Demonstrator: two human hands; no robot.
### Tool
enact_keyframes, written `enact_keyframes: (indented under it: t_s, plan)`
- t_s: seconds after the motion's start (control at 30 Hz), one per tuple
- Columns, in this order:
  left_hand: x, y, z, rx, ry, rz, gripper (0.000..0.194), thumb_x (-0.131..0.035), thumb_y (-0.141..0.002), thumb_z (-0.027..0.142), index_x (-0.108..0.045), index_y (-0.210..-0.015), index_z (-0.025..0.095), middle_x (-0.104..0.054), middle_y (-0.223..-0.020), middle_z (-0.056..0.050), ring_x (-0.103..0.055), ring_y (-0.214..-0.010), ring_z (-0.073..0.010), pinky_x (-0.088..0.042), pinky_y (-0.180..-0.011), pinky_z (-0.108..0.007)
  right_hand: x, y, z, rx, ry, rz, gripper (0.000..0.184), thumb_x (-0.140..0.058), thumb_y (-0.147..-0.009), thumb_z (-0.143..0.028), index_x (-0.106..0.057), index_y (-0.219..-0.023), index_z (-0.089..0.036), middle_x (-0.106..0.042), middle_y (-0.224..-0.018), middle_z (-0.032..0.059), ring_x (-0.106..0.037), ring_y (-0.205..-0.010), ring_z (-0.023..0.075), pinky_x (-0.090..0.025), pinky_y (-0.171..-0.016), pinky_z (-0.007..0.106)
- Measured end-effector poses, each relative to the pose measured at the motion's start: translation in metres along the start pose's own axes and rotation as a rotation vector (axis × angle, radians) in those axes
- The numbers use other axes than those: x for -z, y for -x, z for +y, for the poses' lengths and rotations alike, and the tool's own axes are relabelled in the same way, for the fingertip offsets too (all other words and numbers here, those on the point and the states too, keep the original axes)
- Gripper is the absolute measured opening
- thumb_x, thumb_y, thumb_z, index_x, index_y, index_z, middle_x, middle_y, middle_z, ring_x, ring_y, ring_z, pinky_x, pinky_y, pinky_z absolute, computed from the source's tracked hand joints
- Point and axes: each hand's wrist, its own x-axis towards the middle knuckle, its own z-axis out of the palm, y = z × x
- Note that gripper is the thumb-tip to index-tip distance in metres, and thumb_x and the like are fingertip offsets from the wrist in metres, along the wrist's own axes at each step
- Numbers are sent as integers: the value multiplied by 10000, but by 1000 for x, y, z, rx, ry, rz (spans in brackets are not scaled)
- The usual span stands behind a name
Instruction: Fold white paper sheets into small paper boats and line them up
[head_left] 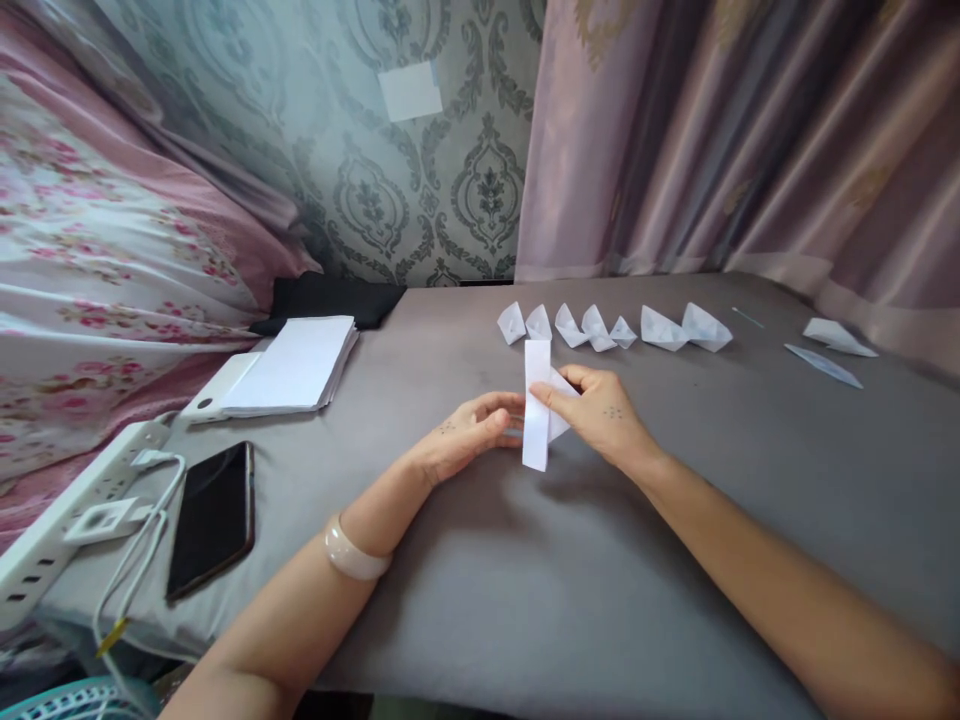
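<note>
A folded strip of white paper stands upright between my two hands over the grey table. My right hand pinches its right side with thumb and fingers, where a triangular flap sticks out. My left hand has its fingers curled against the strip's left edge. A pale bangle circles my left wrist. Just beyond the hands lies a row of several finished white paper boats.
A stack of white paper sheets lies at the left on a white device. A black phone and a white power strip with cable sit near the left edge. More folded paper pieces lie far right. Curtains hang behind.
</note>
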Motion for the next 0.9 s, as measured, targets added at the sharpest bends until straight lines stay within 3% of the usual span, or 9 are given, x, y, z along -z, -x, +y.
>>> enact_keyframes:
  t_s: [0.1, 0.17, 0.3, 0.43, 0.63, 0.9]
  plan:
    - [-3, -4, -3, -137, 61, 247, 339, -758, -757, 386, -701, -1014, 174, -686, -987, -73, -631, -910, -164, -486, -825, -297, -7, 11, -5, 38, 100, -90, 203, -643, -769, -390, -680, -763, -190, -638, -662, -10, -555, -619, 155, -404, -570, 269]
    - [-4, -6, -4, -156, 95, 317, 234, -757, -761, 343, -728, -915, 169, -692, -882, -41, -626, -821, -129, -486, -773, -259, -14, 19, -7, 96, 160, -96, 163, -637, -788, -352, -673, -866, -213, -677, -755, -6, -599, -691, 170, -440, -638, 283]
    - [-5, -8, -4, -132, 131, 334, 213, -746, -772, 334, -742, -858, 139, -710, -825, -52, -635, -778, -128, -491, -746, -252, -23, 30, -6, 273, 244, 72, 268, -663, -795, -344, -593, -1025, -224, -677, -953, 35, -625, -801, 191, -479, -716, 312]
    - [-10, -7, -4, -114, 166, 349, 248, -746, -769, 353, -733, -887, 134, -728, -856, -71, -664, -789, -151, -502, -791, -288, -25, 32, -3, 435, 359, 207, 160, -563, -888, -314, -574, -1023, -229, -627, -890, 39, -608, -760, 176, -485, -684, 305]
    - [-17, -7, -4, -122, 217, 385, 227, -742, -778, 341, -717, -887, 144, -722, -813, -47, -672, -750, -136, -510, -791, -292, -25, 34, -4, 588, 483, 210, 169, -455, -959, -232, -606, -1034, -227, -631, -914, 54, -623, -805, 169, -492, -716, 296]
    - [-18, -6, -5, -153, 209, 345, 286, -723, -789, 283, -716, -1041, 147, -728, -983, -89, -671, -909, -174, -483, -897, -324, -29, 31, -4, 581, 490, 202, 283, -442, -969, -250, -613, -1191, -210, -646, -972, 81, -645, -886, 200, -514, -763, 326]
